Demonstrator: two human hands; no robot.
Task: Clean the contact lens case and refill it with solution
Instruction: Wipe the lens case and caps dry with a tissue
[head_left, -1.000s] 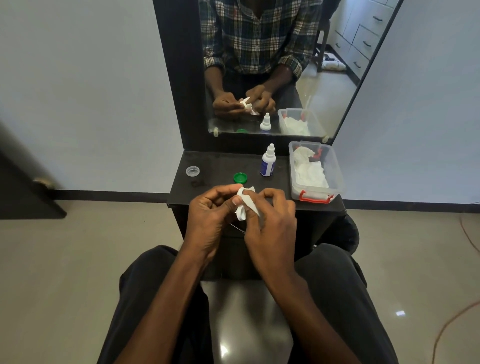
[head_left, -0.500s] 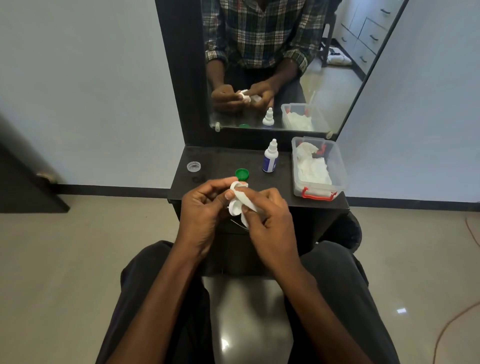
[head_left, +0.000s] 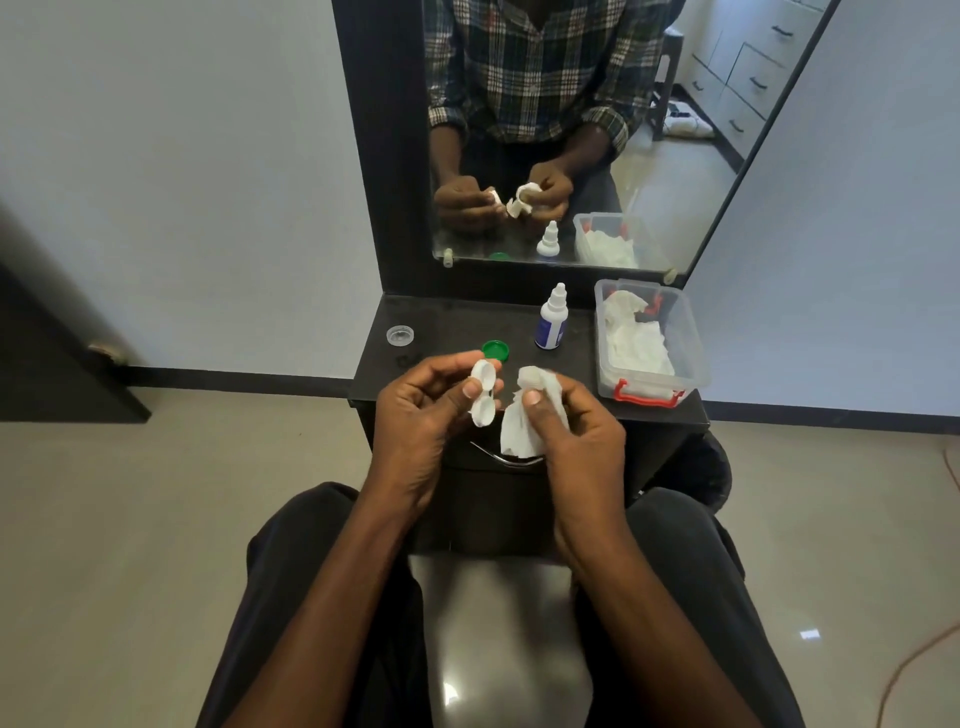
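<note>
So the tissue (head_left: 530, 415) had just come off the lens case (head_left: 483, 391), sitting beside it now. Left hand (head_left: 421, 415) pinched the case above the tabletop (head_left: 447, 327); right hand (head_left: 576, 431) gripped the tissue. Wiping probably done, though the wells were hard to see. Solution bottle (head_left: 551, 321) untouched, so refilling comes next.

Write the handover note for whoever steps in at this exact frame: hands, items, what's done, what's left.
Left hand: holds the white contact lens case, both wells uncapped, facing the camera.
Right hand: grips a crumpled tissue, held apart from the case.
On the dark vanity shelf: green cap just beyond the left hand, a clear cap at the far left, the solution bottle upright and capped, and a clear tub of tissues on the right.
Done: case opened, tissue in hand.
Left: whether wiping is finished cannot be told; then fill both wells with solution and recap.
</note>
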